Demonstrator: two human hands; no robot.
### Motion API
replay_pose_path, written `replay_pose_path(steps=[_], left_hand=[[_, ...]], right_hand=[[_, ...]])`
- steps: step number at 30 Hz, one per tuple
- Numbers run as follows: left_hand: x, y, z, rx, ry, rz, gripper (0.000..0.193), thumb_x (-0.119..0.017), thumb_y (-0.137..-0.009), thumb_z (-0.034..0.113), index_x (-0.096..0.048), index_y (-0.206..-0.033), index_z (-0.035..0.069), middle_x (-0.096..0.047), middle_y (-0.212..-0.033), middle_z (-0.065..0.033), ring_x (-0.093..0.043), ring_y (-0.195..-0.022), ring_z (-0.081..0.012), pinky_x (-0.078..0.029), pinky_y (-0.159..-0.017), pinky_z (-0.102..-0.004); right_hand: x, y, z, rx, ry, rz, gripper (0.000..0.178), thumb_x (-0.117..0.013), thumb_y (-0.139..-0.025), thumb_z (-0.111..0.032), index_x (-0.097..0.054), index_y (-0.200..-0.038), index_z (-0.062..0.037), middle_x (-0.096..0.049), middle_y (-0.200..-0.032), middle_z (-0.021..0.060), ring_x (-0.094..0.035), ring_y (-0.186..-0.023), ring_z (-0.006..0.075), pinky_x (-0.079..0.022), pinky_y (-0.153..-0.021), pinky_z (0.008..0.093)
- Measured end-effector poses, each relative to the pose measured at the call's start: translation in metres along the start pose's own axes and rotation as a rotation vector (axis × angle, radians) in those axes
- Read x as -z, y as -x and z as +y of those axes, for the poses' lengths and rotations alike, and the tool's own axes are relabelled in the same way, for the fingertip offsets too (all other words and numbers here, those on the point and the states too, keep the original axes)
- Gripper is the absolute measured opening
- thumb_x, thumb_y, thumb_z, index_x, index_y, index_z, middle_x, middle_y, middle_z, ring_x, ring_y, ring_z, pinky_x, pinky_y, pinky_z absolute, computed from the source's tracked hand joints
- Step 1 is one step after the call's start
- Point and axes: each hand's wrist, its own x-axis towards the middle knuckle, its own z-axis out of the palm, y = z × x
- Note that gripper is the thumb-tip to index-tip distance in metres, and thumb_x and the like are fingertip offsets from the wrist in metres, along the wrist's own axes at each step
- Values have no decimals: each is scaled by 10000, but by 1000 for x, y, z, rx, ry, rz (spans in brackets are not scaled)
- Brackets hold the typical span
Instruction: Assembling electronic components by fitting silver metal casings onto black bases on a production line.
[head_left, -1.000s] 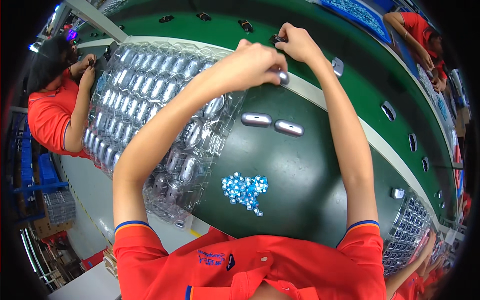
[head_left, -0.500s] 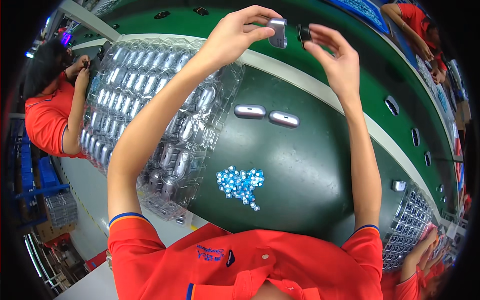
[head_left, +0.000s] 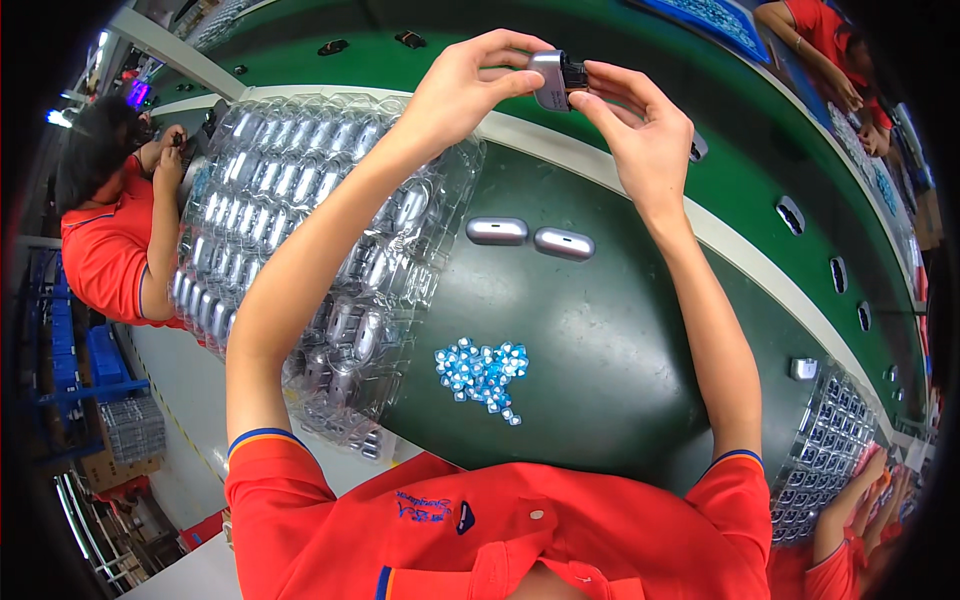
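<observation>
L hand (head_left: 465, 88) held gray shell (head_left: 548, 82) on edge, thumb vs. fingers. R hand (head_left: 648, 135) pinched blk insert (head_left: 575, 76) at shell's open R side; touching, depth of fit couldn't tell. Both pcs far side, up over edge of green belt (head_left: 745, 180).

Containers:
- Clear tray (head_left: 458, 185), L of table (head_left: 590, 400): rows of pockets, most w/ gray shells; near pockets hard to read thru plastic.
- Pocketed tray (head_left: 828, 430), near R: rows of dark sq. pcs, too small to ID.
- Blue tray (head_left: 748, 48), far R past belt: heap of tiny blue-wht pcs.

Table, loose: two gray cases (head_left: 530, 238) side by side mid-table, small gap; nearer, pile of blue-wht bits (head_left: 480, 372), few strays at R near end. Belt: open gray shells (head_left: 790, 215) spaced out at R.
</observation>
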Motion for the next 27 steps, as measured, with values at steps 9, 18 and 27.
replay_pose_path(steps=[9,18,27], left_hand=[[-1,1,-1,4,19,10,356,-706,-878,144,-637,-1209,32,-694,-1102,-120,-662,-1056,-215,-505,-913,-330],[-2,0,5,-20,55,-20,344,-701,-884,161,-650,-1200,35,-690,-1085,-97,-646,-1040,-181,-485,-930,-317],[1,-1,7,-260,24,-195,332,-682,-886,145,-650,-1199,42,-562,-1254,-70,-581,-1113,-173,-466,-966,-318]], right_hand=[[-2,4,-1,-1,28,-9,339,-733,-854,-62,-670,-1181,4,-704,-1089,133,-681,-998,181,-541,-919,299],[7,-5,16,-254,-374,-168,375,-656,-937,-163,-598,-1282,-27,-655,-1158,124,-628,-1092,185,-497,-977,327],[12,3,8,-445,-1046,-552,480,-571,-992,-257,-442,-1360,24,-562,-1164,117,-543,-1057,194,-426,-1019,337]])
